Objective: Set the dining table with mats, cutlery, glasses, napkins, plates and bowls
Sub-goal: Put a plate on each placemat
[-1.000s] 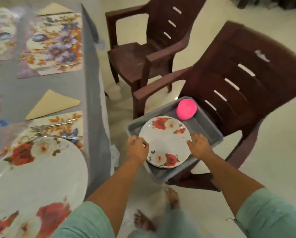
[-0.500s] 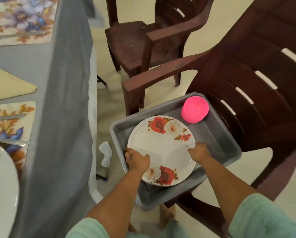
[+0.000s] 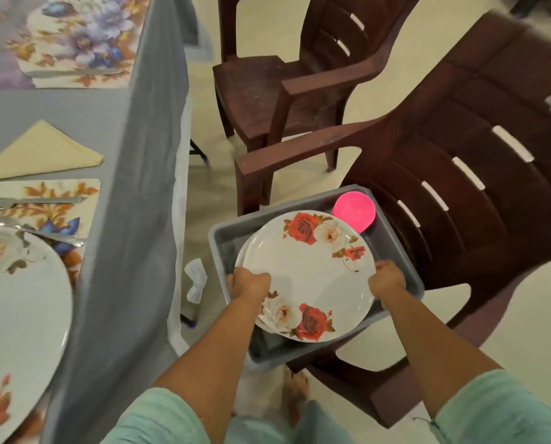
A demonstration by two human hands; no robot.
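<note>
A white plate with red roses (image 3: 312,274) is raised and tilted above a grey tub (image 3: 399,251) that sits on a brown chair. My left hand (image 3: 248,283) grips its left rim and my right hand (image 3: 388,278) grips its right rim. More plate edges show just under it at the left. A pink bowl (image 3: 353,211) lies in the tub's far corner. On the table at left lie a flowered mat (image 3: 59,213) with a fork (image 3: 27,201) and a spoon (image 3: 43,233), a rose plate (image 3: 18,315) and a folded yellow napkin (image 3: 40,152).
The grey tablecloth (image 3: 133,251) hangs down between me and the table. A second brown chair (image 3: 283,78) stands farther back, and the near chair's arm (image 3: 299,152) juts out beside the tub. Another mat (image 3: 75,40) with a knife lies at the far end. White paper (image 3: 195,278) lies on the floor.
Both hands have lifted the top rose plate up out of the tub, uncovering plate edges beneath. The view has swung back left, showing more of the table.
</note>
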